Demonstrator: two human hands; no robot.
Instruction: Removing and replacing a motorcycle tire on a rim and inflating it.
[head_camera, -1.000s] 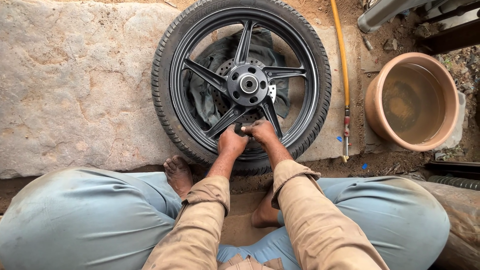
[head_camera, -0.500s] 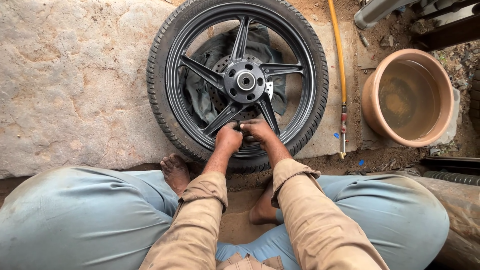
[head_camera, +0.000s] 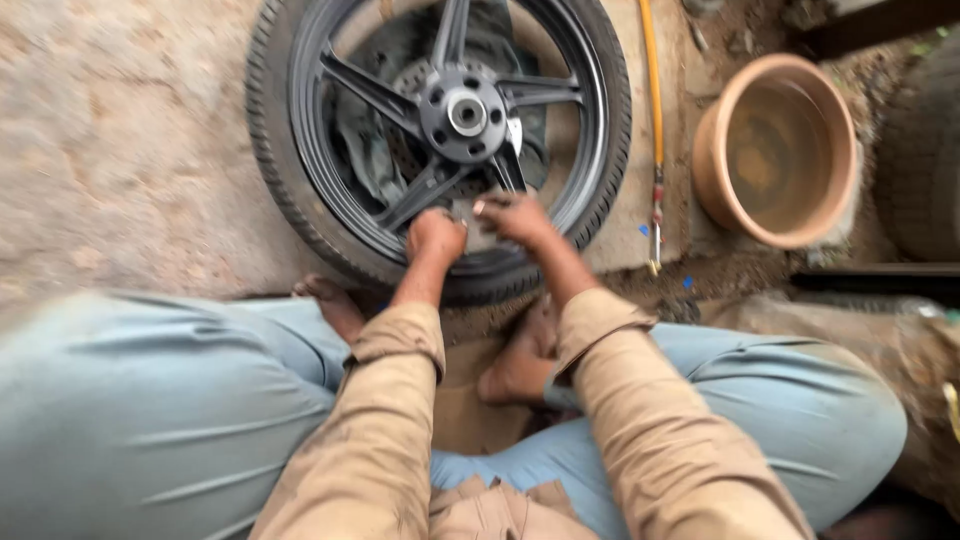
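A black motorcycle wheel with its tyre (head_camera: 285, 190) lies flat on a stone slab (head_camera: 120, 150), hub (head_camera: 466, 112) facing up. Both my hands are side by side at the near inner edge of the rim, between two spokes. My left hand (head_camera: 435, 237) is curled with its knuckles up. My right hand (head_camera: 515, 218) has its fingers bent toward a small pale patch between the hands. The picture is blurred, so what either hand grips is unclear. My tan sleeves and bent knees fill the foreground.
A clay basin (head_camera: 775, 150) with brown water stands to the right. A yellow hose (head_camera: 652, 90) runs between basin and wheel. Another tyre (head_camera: 925, 150) shows at the right edge. My bare feet (head_camera: 520, 360) rest on the dirt just below the wheel.
The view has moved closer and tilted, and blurred. My hands stay together at the near rim; the right hand's fingers have spread slightly.
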